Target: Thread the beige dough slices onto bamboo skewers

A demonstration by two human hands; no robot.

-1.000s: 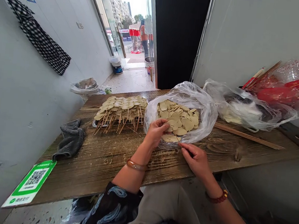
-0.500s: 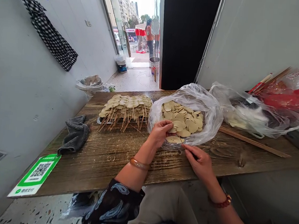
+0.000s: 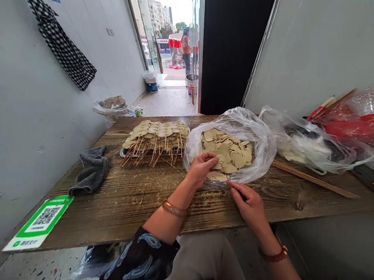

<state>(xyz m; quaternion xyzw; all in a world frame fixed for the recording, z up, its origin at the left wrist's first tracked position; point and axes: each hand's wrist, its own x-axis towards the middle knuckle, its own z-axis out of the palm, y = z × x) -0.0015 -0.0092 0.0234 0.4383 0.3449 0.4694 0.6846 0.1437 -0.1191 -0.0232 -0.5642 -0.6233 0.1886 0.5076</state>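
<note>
Left hand [image 3: 201, 169] pinches a slice [image 3: 220, 160], right hand [image 3: 248, 201] a skewer [image 3: 224, 173]
Fingers [image 3: 239, 187] grip its near end, apparently for aim; tip hard to see.

Watching from afar, I see a bare left hand [image 3: 200, 172], a smooth amber-brown bangle [image 3: 174, 209] above its wrist and a black sleeve [image 3: 147, 257] with light-blue paisley teardrops, a bare right hand [image 3: 248, 204] with a dark-red beaded bracelet [image 3: 273, 256] touched with gold, and plain beige trousers [image 3: 202, 257].

The left fingers [image 3: 209, 156] partly cover a pale slice [image 3: 220, 160]; skewered slices [image 3: 157, 131] mostly hide the tray [image 3: 123, 152].
</note>
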